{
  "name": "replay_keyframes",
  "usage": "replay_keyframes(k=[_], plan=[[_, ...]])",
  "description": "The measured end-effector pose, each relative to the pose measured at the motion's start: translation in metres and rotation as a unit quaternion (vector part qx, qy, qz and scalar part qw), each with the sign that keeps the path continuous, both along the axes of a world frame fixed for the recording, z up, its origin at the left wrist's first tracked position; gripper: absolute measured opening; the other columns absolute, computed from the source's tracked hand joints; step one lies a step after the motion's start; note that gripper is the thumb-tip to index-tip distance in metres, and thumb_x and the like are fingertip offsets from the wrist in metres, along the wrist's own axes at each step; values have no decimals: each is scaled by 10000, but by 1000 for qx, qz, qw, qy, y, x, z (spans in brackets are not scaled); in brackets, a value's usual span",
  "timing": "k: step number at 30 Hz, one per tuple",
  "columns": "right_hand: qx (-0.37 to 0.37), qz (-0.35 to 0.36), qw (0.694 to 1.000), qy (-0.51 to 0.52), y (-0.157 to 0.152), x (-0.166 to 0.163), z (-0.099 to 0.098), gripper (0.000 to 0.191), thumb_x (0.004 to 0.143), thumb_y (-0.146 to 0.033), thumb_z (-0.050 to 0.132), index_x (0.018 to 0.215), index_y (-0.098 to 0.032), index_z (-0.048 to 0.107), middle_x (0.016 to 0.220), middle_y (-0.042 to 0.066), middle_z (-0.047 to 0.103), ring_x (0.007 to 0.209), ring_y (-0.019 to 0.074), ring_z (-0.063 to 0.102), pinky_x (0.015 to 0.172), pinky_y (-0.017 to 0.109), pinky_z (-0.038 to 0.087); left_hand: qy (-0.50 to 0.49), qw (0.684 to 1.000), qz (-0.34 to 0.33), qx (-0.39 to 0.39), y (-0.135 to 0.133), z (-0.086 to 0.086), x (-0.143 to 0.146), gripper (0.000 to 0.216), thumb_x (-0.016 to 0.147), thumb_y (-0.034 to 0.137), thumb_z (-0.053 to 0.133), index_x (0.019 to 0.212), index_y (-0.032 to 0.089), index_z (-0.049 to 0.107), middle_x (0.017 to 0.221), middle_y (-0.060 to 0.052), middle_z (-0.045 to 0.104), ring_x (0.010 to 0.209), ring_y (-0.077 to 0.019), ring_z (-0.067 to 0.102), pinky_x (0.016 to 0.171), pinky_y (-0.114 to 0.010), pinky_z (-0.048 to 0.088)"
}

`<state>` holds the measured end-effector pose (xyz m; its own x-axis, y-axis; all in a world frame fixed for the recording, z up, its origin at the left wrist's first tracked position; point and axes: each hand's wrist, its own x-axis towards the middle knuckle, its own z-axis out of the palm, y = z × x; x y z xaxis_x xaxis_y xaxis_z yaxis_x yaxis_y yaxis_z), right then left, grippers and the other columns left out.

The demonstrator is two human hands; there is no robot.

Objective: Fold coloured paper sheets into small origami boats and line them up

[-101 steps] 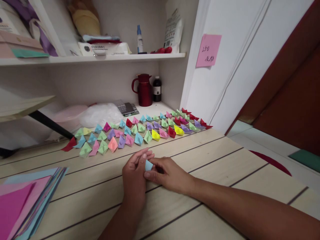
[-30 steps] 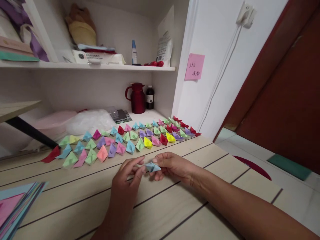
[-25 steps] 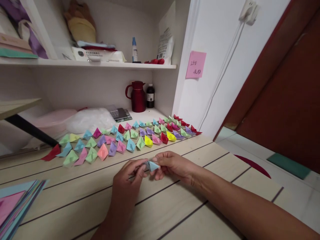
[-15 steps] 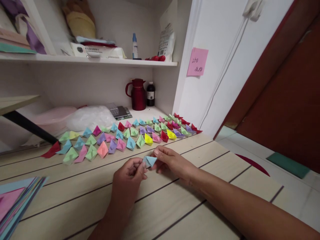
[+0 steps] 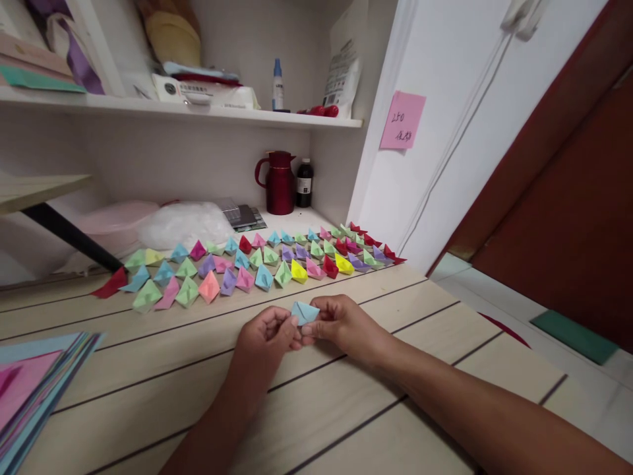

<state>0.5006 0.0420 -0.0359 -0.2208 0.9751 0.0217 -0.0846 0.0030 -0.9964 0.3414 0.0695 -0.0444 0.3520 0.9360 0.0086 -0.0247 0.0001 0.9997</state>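
A small light-blue folded paper piece [image 5: 304, 311] is pinched between both my hands just above the wooden table [image 5: 148, 369]. My left hand [image 5: 264, 343] grips its left side with closed fingers. My right hand [image 5: 341, 323] pinches its right side with thumb and forefinger. Beyond them, rows of several finished paper boats [image 5: 247, 264] in many colours lie along the table's far edge.
A stack of coloured paper sheets [image 5: 34, 389] lies at the lower left. At the back stand a dark red jug [image 5: 279, 181] and a dark bottle [image 5: 304, 183]. A pink sticky note [image 5: 402, 120] hangs on the white wall. A shelf [image 5: 198, 112] holds bags and bottles.
The hands have closed in on the blue paper piece, which now shows a flat pointed face instead of spread wings. The view has shifted slightly.
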Motion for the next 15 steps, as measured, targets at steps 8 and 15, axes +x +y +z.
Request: replay_keyframes(k=[8,15], plan=[[-102,29,993,48,-1,5,0,416,569,-382,857,824,-92,702,635,61,717,570,145,650,607,260,494,-23,1000,-10,15,3,-3,-3,234,699,363,693,827,169,664,702,-12,698,677,-151,630,646,-244,467],[-140,82,983,89,0,6,1,330,609,-326,833,785,-90,685,630,59,711,520,135,640,511,229,505,-49,998,-40,-13,3,-2,-6,210,715,366,696,718,160,657,616,16,625,613,-119,572,635,-235,444]])
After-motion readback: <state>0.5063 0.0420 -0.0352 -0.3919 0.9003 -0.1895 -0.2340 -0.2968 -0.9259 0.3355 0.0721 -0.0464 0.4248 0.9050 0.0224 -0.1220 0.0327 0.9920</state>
